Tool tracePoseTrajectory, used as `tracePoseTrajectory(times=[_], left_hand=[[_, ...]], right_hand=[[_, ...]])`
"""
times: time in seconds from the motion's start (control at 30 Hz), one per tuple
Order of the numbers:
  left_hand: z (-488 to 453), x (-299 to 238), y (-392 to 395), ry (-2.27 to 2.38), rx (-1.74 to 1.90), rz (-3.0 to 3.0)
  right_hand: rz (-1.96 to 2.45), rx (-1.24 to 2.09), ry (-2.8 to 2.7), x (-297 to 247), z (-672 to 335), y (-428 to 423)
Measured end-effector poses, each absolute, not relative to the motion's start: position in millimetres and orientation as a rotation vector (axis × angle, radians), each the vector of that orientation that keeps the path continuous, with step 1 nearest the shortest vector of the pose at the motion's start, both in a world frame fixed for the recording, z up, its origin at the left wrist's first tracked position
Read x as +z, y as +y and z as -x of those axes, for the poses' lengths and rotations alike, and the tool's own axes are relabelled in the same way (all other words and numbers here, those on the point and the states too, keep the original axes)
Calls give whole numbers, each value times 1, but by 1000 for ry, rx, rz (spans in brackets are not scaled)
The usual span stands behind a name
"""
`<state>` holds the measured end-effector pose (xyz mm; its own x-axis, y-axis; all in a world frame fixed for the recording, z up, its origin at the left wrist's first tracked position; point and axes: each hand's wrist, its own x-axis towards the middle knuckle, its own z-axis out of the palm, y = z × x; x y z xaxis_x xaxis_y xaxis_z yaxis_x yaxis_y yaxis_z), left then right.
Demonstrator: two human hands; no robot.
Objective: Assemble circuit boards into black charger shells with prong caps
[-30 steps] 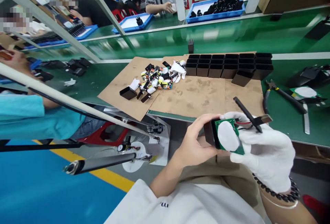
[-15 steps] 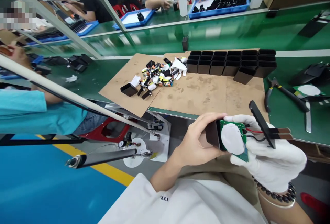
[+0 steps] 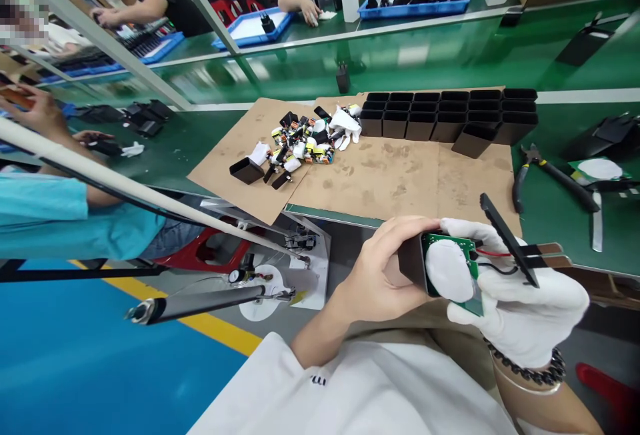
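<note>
While the left grip curls round the black case, nearside of the cardboard, the gloved right grip pinches the green board at its mouth (sliding in or out, can't tell); next probably needs keeping it square.

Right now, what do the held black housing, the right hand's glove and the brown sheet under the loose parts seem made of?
Black housing: probably plastic, smooth with a low sheen.
Glove: matte white fabric, judging by its soft wrinkles; fiber unclear.
Brown sheet: likely cardboard or thick paper, matte tan with blotchy stains.
</note>
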<state>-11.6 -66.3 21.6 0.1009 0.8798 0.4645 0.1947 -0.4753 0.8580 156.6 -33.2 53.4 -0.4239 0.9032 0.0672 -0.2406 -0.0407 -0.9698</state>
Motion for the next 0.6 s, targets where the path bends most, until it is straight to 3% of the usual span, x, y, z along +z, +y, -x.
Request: tracePoseTrajectory(times=[0.37, 0.6], left_hand=[[10, 14, -63, 982, 1493, -1721], [8, 9, -62, 939, 1518, -1701]], right_hand=[[771, 1236, -1425, 27, -160, -42], [852, 1680, -1212, 41, -163, -38]])
